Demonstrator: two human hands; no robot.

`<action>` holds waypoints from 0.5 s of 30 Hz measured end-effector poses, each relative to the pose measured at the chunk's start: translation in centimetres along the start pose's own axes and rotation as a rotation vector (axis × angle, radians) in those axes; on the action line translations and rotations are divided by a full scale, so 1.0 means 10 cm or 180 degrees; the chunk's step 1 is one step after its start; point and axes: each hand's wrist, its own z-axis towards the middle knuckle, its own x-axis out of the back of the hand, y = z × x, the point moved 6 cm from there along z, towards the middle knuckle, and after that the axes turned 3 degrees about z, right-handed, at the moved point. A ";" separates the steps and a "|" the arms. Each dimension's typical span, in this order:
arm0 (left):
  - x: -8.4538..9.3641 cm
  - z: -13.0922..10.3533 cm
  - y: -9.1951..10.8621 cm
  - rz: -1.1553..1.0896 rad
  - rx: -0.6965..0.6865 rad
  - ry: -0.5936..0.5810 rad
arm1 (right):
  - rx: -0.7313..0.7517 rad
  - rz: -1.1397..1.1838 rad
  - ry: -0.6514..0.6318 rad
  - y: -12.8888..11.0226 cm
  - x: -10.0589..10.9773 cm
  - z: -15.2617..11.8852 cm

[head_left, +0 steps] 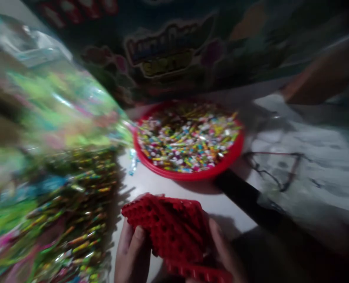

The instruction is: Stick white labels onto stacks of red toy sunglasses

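Both hands are gripping a red holed tray [174,228] above the near part of the white surface [142,182], just this side of a red bowl [177,175] of coloured beads [186,145]. The left hand [135,251] is pressing its thumb on the holed face; the right hand [226,251] is bracing the opposite side, its fingers partly hidden. A loose pinch could be letting the tray slip, I'd judge, and a forward knock might be sending beads spilling over the bowl's rim. The tray is tilting, its holed face looking up and leftward, its long axis apparently slanting from far left to near right, though blur is leaving that uncertain.
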 end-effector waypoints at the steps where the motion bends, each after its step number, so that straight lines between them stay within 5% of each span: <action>1: 0.13 0.02 0.03 -0.0080 -0.0076 0.0154 | 0.0095 0.0063 -0.0097 -0.10 -0.11 0.10; 5: 0.33 -0.07 0.19 0.0137 -0.0906 0.0463 | 0.0256 -0.0104 -0.0628 -0.37 -0.50 0.52; 9: 0.21 -0.21 0.17 0.0932 -0.1731 -0.0156 | 0.0127 -0.0444 -0.0943 -0.37 -0.62 0.72; 11: 0.18 -0.22 0.07 0.0803 -0.1813 -0.0443 | 0.0022 -0.0427 -0.0945 -0.33 -0.57 0.71; 15: 0.11 -0.20 -0.06 0.0576 -0.1500 -0.0386 | -0.0150 -0.0101 -0.0978 -0.31 -0.43 0.62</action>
